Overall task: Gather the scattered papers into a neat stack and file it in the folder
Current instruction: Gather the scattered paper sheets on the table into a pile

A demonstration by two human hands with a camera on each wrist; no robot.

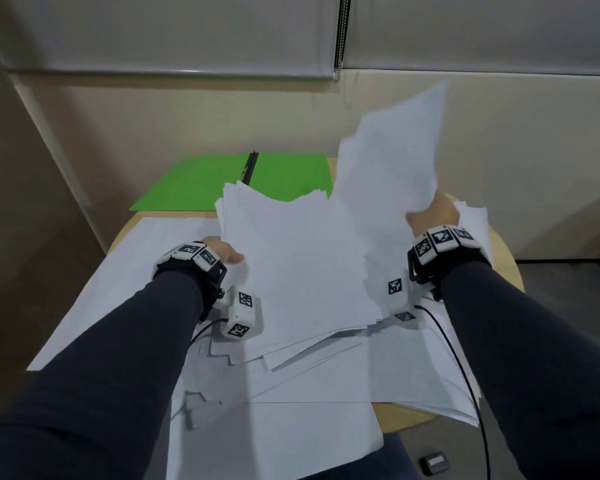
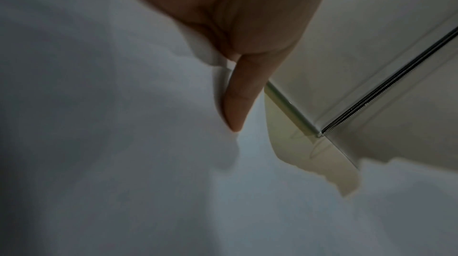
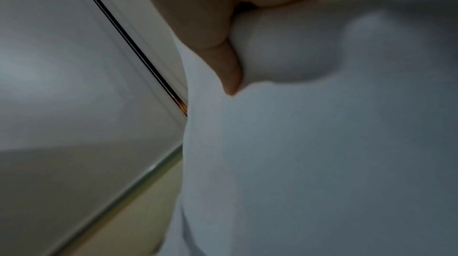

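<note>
The left hand [image 1: 222,252] pinches the bundle [image 1: 302,265] and the right hand [image 1: 433,214] clutches raised sheets [image 1: 395,161] beside it, the open folder [image 1: 201,181] lying flat just beyond, nearer the left.

round wooden table [image 1: 506,268], scattered papers [image 1: 312,386], green folder [image 1: 201,181]

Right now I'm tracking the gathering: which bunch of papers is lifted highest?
The bunch in the right hand, the raised sheets standing above the left hand's flatter bundle.
</note>
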